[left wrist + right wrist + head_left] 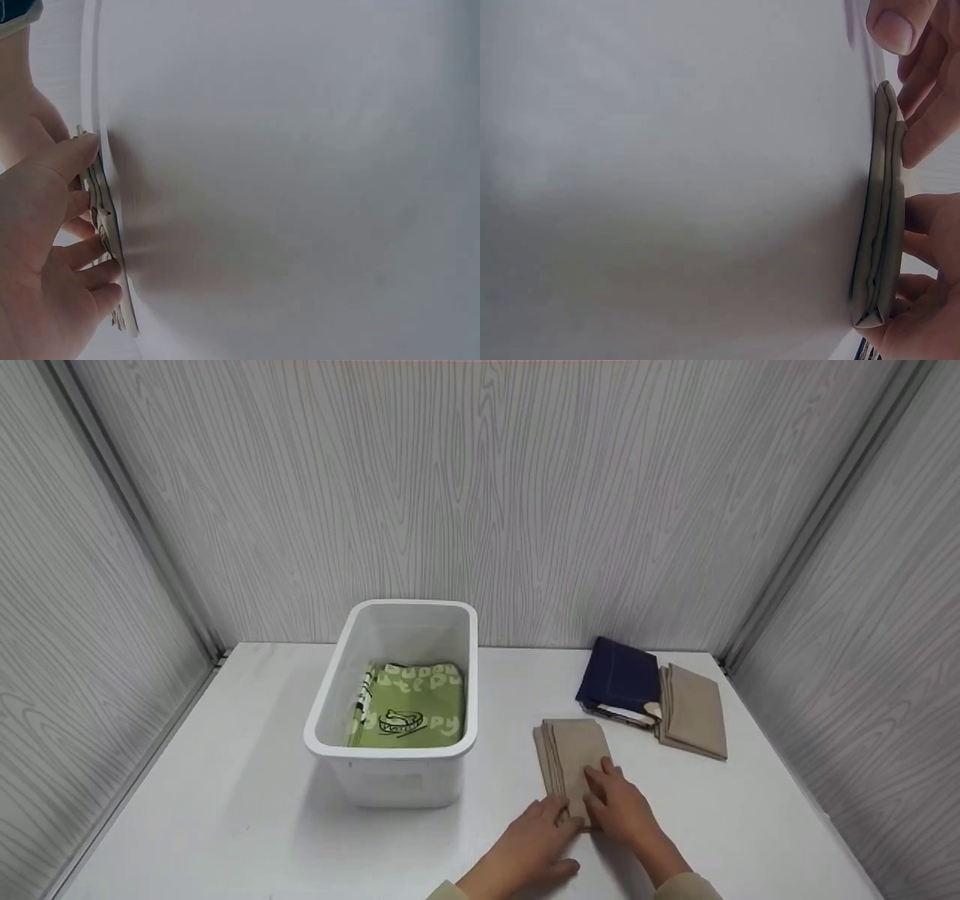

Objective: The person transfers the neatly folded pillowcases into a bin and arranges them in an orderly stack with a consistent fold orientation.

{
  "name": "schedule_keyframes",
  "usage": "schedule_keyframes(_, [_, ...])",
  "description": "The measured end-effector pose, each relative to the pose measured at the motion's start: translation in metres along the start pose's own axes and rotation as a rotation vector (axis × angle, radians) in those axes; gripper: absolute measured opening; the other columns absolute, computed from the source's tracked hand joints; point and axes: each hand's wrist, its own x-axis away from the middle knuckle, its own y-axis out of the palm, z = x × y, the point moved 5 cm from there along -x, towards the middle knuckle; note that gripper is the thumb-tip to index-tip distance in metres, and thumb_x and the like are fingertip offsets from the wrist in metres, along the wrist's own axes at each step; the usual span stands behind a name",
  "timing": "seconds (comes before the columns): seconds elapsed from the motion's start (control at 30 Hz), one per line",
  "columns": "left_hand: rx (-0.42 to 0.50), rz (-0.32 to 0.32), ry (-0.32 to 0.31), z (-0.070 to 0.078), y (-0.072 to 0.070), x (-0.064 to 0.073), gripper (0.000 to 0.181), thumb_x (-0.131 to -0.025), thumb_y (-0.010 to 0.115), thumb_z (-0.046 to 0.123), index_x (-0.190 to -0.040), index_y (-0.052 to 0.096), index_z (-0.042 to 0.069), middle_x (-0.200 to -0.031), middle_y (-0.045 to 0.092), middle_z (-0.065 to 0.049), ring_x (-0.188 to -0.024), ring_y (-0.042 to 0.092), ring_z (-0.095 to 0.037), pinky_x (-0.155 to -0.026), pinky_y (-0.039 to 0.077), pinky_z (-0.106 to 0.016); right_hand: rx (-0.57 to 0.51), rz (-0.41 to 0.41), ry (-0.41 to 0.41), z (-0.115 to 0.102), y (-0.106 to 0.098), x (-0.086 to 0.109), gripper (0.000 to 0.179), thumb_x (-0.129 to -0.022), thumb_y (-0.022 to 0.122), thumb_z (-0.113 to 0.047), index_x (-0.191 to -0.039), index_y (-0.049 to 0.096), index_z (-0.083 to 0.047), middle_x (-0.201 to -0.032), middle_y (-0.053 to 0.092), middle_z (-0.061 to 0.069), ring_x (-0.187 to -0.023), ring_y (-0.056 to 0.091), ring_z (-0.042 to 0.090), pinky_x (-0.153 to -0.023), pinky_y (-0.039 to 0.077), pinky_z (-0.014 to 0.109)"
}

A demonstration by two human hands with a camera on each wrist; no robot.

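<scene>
Near white bin [401,784] and navy cloth [624,671], relaxed left hand [529,841] and right hand [622,806] touch beige cloth [579,742].

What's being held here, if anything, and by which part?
No clear grip: the left hand touches the folded beige cloth at its near end, the right hand along its right side.

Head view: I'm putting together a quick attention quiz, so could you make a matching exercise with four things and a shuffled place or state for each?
1. White bin
2. Green cloth
3. Navy cloth
4. Nearer tan cloth

A. directly left of the farther tan cloth
B. touched by fingers
C. standing with its top open
D. lying inside the bin

Pairs: 1-C, 2-D, 3-A, 4-B
</scene>
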Motion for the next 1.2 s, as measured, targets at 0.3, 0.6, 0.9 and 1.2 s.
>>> schedule_keyframes(0.3, [0.012,-0.005,-0.032,-0.014,-0.001,0.007,0.055,-0.088,0.07,0.043,-0.136,0.056,0.021,-0.144,0.048,-0.009,-0.131,0.048,-0.023,-0.107,0.044,-0.035,-0.002,-0.008,-0.018,-0.014,0.006,-0.002,0.05,-0.098,0.061,-0.017,-0.145,0.051,-0.003,-0.157,0.03,0.028,-0.143,0.027,0.05,-0.113,0.029,0.062])
schedule_keyframes(0.6, [-0.002,0.053,-0.021,-0.022,-0.008,0.017,0.054,-0.085,0.072,0.041,-0.132,0.059,0.018,-0.139,0.051,-0.011,-0.123,0.053,-0.025,-0.102,0.047,-0.035,-0.012,0.0,-0.048,-0.027,0.012,-0.004,0.049,-0.098,0.062,-0.016,-0.143,0.052,-0.002,-0.156,0.031,0.029,-0.143,0.028,0.05,-0.113,0.029,0.061])
schedule_keyframes(0.9, [-0.005,0.053,-0.039,-0.031,-0.009,0.021,0.053,-0.085,0.072,0.04,-0.131,0.058,0.016,-0.138,0.052,-0.012,-0.123,0.053,-0.027,-0.103,0.047,-0.037,-0.015,-0.02,-0.048,-0.037,0.017,-0.009,0.05,-0.098,0.061,-0.017,-0.145,0.05,-0.002,-0.158,0.029,0.028,-0.144,0.026,0.05,-0.114,0.029,0.061])
schedule_keyframes(1.2, [0.034,0.092,-0.021,-0.033,-0.011,0.025,0.052,-0.086,0.072,0.042,-0.13,0.059,0.016,-0.133,0.053,-0.013,-0.118,0.054,-0.023,-0.101,0.048,-0.034,-0.029,-0.038,-0.067,-0.04,0.019,-0.012,0.05,-0.096,0.064,-0.014,-0.143,0.053,-0.003,-0.156,0.03,0.03,-0.142,0.028,0.053,-0.112,0.03,0.063])
